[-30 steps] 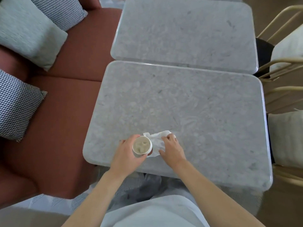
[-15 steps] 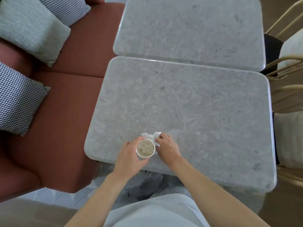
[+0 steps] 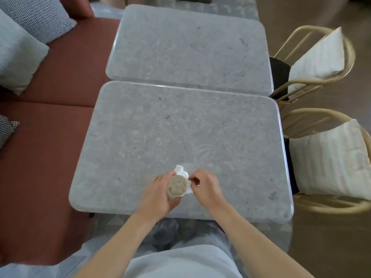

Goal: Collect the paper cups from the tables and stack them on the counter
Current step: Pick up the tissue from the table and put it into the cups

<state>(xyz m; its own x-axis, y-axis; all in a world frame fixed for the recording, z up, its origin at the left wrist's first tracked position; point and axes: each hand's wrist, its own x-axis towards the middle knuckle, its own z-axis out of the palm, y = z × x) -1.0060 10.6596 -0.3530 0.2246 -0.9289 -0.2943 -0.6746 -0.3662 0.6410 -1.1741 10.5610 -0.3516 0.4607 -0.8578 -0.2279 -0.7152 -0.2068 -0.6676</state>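
Note:
A white paper cup (image 3: pixel 177 186) with a brownish inside stands near the front edge of the near grey stone table (image 3: pixel 140 137). My left hand (image 3: pixel 160 194) grips the cup from its left side. A crumpled white napkin (image 3: pixel 181 171) lies just behind and to the right of the cup. My right hand (image 3: pixel 204 187) pinches the napkin's edge with curled fingers, right beside the cup's rim.
A second grey table (image 3: pixel 190 47) abuts the far side. A rust-red bench (image 3: pixel 40 127) with cushions (image 3: pixel 18 49) runs along the left. Two gold wire chairs (image 3: pixel 313 63) with white cushions (image 3: pixel 329 157) stand on the right.
The napkin has been gathered from a spread sheet into a smaller crumpled wad by my right hand. My left hand keeps its hold on the cup. The camera view has shifted.

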